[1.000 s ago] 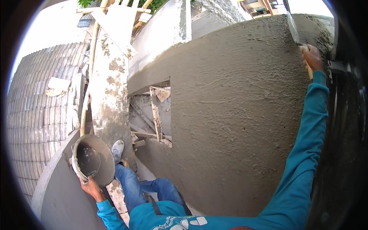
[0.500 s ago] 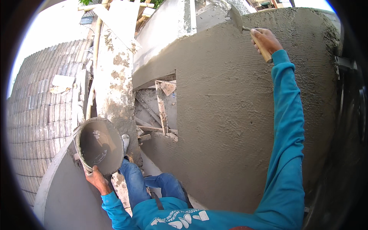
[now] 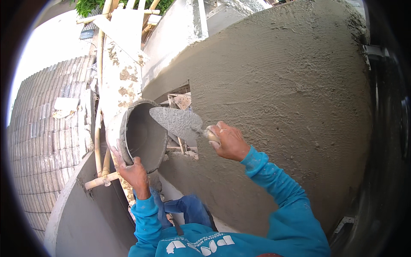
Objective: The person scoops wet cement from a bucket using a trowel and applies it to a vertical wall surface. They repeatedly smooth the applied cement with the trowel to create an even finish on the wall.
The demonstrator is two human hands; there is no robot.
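Note:
My left hand [image 3: 132, 172] grips the lower rim of a round, mortar-stained bucket [image 3: 124, 139], which is tilted so its grey inside faces right. In my right hand [image 3: 231, 142] is the wooden handle of a pointed trowel [image 3: 177, 122]. The trowel's blade, coated with wet grey mortar, points left and overlaps the bucket's right rim; whether it touches the rim I cannot tell. Behind the trowel and to the right spreads a wall [image 3: 282, 94] covered in wet grey plaster with ridged marks. A rectangular opening [image 3: 182, 100] in the wall is partly hidden by bucket and blade.
A mortar-spattered plank [image 3: 126, 75] runs away from me, beside bamboo poles [image 3: 99, 85]. Lower left, a short bamboo piece [image 3: 102, 180] sticks out by a curved grey wall edge [image 3: 60, 210]. Tiled roofing [image 3: 51, 141] lies beyond at the left. My jeans-clad legs [image 3: 188, 208] are below.
My right hand has brought the trowel down and left from the wall's top to the bucket. My left hand has raised the bucket rightward and tilted it toward the trowel.

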